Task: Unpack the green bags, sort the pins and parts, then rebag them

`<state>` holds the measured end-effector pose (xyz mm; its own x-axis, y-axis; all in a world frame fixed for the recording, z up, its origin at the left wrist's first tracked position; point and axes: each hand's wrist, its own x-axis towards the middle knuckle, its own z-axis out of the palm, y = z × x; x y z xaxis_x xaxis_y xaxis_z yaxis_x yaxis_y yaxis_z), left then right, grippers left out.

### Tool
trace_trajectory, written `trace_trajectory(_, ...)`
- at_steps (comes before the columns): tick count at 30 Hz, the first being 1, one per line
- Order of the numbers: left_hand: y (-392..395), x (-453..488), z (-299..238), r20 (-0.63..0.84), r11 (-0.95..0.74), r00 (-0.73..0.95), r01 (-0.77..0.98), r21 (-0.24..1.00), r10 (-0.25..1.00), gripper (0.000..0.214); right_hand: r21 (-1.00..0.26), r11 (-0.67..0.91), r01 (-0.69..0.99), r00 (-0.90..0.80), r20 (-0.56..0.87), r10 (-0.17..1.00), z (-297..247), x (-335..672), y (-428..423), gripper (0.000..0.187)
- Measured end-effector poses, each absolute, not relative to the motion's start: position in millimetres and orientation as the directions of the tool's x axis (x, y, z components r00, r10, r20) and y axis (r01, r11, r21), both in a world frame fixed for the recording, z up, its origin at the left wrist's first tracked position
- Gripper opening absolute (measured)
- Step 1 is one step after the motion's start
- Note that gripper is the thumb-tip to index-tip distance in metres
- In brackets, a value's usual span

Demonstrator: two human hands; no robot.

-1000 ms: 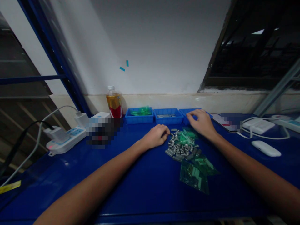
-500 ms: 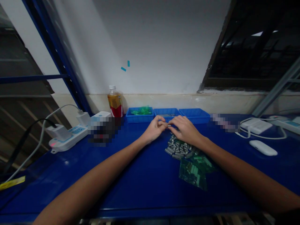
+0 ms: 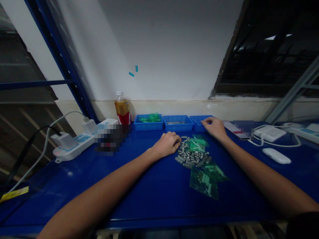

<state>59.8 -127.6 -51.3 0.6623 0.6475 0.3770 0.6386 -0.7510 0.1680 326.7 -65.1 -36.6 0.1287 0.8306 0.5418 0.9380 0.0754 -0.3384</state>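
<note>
Head view: pile of metal parts (image 3: 191, 154) lies on the blue table (image 3: 139, 186), centre-right, in front of three blue trays. Green bags (image 3: 204, 181) lie partly under the pile and spread toward the near edge; more green shows at the pile's far side.

Change against half a second ago: the two hands then met fingertip to fingertip just before the middle tray (image 3: 178, 126). They are now apart. The left hand (image 3: 167, 143) has come back down to the pile's left edge. The right hand (image 3: 214, 127) has gone out to the right tray (image 3: 196, 126). The pile and bags lie as they did.

Left hand: knuckles up, fingers curled in, thumb against forefinger, tips touching the nearest parts. Whether a part sits between them cannot be told. Forearm runs in from the lower left, low over the table.

Right hand: palm down, fingers bent over the right tray's front rim, covering its right end. Whether it holds anything cannot be told. Forearm runs in from the lower right, passing beside the bags.

Surroundings: left tray (image 3: 149, 125) holds green pieces. A bottle (image 3: 122, 111) stands just left of it at the wall. A power strip (image 3: 74, 146) with plugs lies further left. A white device (image 3: 276, 155) lies well to the right.
</note>
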Motion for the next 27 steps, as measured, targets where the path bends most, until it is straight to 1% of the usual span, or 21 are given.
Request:
trace_trajectory(2,-126,60,-51,0.381,-0.742,0.65,0.645,0.18,0.657,0.017,-0.347,0.017,0.938,0.163,0.484,0.86,-34,330,-59,0.031)
trace_trajectory(4,-127,60,-51,0.384,-0.74,0.645,0.647,0.185,0.66,0.016,-0.333,-0.022,0.943,0.166,0.411,0.896,-27,329,-52,0.028)
trace_trajectory(7,-128,60,-51,0.385,-0.734,0.639,0.652,0.189,0.667,0.017,-0.296,-0.043,0.954,0.126,0.266,0.956,-14,325,-36,0.018)
trace_trajectory(10,-128,59,-52,0.388,-0.722,0.624,0.665,0.192,0.678,0.021,-0.269,-0.038,0.962,0.076,0.13,0.989,-2,317,-22,0.009)
trace_trajectory(12,-127,58,-52,0.392,-0.71,0.61,0.675,0.198,0.689,0.021,-0.256,-0.032,0.966,0.054,0.081,0.995,3,313,-17,0.007)
trace_trajectory(14,-127,58,-53,0.397,-0.701,0.596,0.682,0.208,0.697,0.019,-0.247,-0.023,0.969,0.043,0.077,0.996,6,311,-16,0.009)
trace_trajectory(16,-126,58,-53,0.407,-0.696,0.584,0.684,0.221,0.703,0.017,-0.241,-0.009,0.971,0.042,0.133,0.99,7,310,-19,0.015)
trace_trajectory(19,-124,58,-55,0.429,-0.693,0.566,0.679,0.241,0.704,0.018,-0.224,0.028,0.974,0.043,0.305,0.951,4,312,-35,0.028)
trace_trajectory(22,-123,58,-56,0.462,-0.699,0.549,0.664,0.266,0.697,0.026,-0.19,0.09,0.978,0.008,0.464,0.886,-3,310,-65,0.033)
trace_trajectory(24,-122,57,-56,0.511,-0.718,0.529,0.626,0.303,0.677,0.03,-0.155,0.196,0.968,-0.073,0.575,0.815,-9,303,-89,0.033)
trace_trajectory(27,-122,57,-56,0.608,-0.772,0.492,0.511,0.377,0.623,0.031,-0.064,0.393,0.917,-0.237,0.705,0.669,-17,284,-122,0.029)
